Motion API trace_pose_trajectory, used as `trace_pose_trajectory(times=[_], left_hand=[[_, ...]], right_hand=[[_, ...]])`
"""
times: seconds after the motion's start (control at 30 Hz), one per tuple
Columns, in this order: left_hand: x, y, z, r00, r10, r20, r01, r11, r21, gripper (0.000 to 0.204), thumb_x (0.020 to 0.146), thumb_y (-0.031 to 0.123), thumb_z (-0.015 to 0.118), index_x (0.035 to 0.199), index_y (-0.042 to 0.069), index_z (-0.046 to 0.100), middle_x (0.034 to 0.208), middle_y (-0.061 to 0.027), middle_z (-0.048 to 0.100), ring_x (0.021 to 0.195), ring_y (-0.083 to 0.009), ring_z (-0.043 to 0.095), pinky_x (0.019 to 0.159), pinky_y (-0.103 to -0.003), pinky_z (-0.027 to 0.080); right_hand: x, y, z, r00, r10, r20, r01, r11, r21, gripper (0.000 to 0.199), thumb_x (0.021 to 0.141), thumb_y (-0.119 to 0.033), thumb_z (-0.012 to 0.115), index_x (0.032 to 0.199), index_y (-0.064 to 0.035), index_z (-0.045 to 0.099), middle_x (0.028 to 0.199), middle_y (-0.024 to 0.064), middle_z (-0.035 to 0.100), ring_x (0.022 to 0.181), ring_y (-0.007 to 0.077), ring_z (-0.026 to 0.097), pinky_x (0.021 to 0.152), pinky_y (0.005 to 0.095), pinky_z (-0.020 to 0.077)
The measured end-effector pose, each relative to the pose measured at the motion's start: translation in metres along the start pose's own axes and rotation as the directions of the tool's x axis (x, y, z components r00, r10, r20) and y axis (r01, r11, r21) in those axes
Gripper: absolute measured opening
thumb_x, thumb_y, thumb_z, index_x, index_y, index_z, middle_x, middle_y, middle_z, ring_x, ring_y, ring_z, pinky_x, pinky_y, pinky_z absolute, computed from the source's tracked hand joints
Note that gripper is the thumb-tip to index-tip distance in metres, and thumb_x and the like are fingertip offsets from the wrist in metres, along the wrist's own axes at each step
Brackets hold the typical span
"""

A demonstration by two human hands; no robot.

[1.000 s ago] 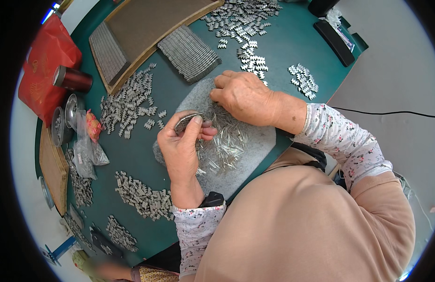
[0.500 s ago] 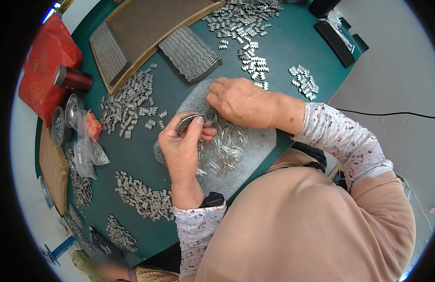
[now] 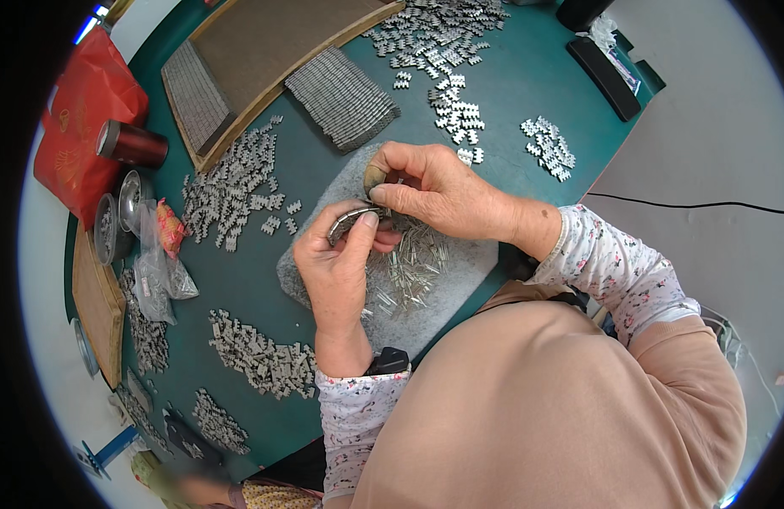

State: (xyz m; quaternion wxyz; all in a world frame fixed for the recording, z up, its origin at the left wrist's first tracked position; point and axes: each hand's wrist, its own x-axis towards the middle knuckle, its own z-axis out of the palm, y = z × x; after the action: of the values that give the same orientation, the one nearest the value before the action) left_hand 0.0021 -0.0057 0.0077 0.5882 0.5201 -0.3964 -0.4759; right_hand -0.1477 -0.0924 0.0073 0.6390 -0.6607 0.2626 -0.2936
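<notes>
On a grey felt pad (image 3: 460,263), both hands pinch a curved metal strip (image 3: 351,219).

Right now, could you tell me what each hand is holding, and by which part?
The left hand pinches a curved grey metal strip near its middle. The right hand grips the strip's right end with its fingers; anything smaller cannot be told.

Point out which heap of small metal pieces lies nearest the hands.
The loose pin-like pieces on the grey pad, right beneath both hands; every other heap sits out on the green table.
</notes>
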Motion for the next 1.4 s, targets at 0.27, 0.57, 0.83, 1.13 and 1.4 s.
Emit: trace_pose_trajectory(times=[0.27,0.57,0.83,1.13,1.4], left_hand=[[0.0,0.001,0.0,1.0,-0.013,-0.002,0.013,1.0,0.01,0.011,0.089,-0.002,0.058,0.096,-0.008,0.063,0.077,-0.0127,0.066,0.064,-0.0184,0.067,0.059,-0.027,0.057],[-0.001,-0.001,0.001,1.0,0.003,-0.018,-0.002,0.998,0.055,0.01,0.087,-0.004,0.059,0.095,-0.008,0.063,0.077,-0.012,0.067,0.064,-0.0172,0.067,0.06,-0.026,0.056],[-0.001,0.003,-0.008,0.992,-0.124,-0.035,0.109,0.953,-0.284,0.011,0.087,-0.001,0.061,0.094,-0.008,0.064,0.079,-0.0117,0.067,0.064,-0.0173,0.066,0.055,-0.026,0.054],[-0.004,0.001,-0.004,0.968,-0.243,0.063,0.251,0.93,-0.268,0.015,0.086,0.006,0.068,0.093,-0.006,0.065,0.068,-0.0056,0.06,0.049,-0.0099,0.05,0.042,-0.022,0.036],[-0.002,0.002,-0.007,0.978,-0.207,-0.014,0.198,0.952,-0.235,0.014,0.085,0.007,0.069,0.091,-0.006,0.066,0.062,-0.0036,0.056,0.046,-0.0083,0.046,0.04,-0.02,0.031]], right_hand=[[-0.001,-0.001,0.002,1.0,-0.012,-0.028,0.012,1.0,0.026,0.013,0.095,-0.011,0.058,0.097,0.0012,0.057,0.087,-0.0002,0.057,0.08,0.0048,0.052,0.07,0.0218,0.0472],[-0.003,-0.001,0.006,0.994,-0.095,-0.054,0.086,0.985,-0.148,0.009,0.09,-0.007,0.062,0.093,0.0007,0.057,0.087,0.0037,0.059,0.075,0.0094,0.058,0.066,0.0251,0.0502],[-0.011,-0.005,0.017,0.82,-0.571,0.046,0.466,0.619,-0.632,0.028,0.076,-0.008,0.071,0.1,-0.0046,0.058,0.087,0.0084,0.056,0.073,0.0271,0.061,0.057,0.0354,0.0514],[-0.017,-0.004,0.002,0.831,-0.551,0.076,0.482,0.646,-0.592,0.026,0.074,-0.014,0.072,0.094,-0.0041,0.061,0.084,0.0096,0.056,0.075,0.0291,0.061,0.063,0.0384,0.0514],[-0.038,-0.013,-0.072,0.96,-0.232,-0.16,0.017,0.617,-0.787,0.017,0.078,-0.013,0.069,0.093,-0.0041,0.068,0.084,0.0126,0.063,0.079,0.0332,0.064,0.069,0.0412,0.0516]])
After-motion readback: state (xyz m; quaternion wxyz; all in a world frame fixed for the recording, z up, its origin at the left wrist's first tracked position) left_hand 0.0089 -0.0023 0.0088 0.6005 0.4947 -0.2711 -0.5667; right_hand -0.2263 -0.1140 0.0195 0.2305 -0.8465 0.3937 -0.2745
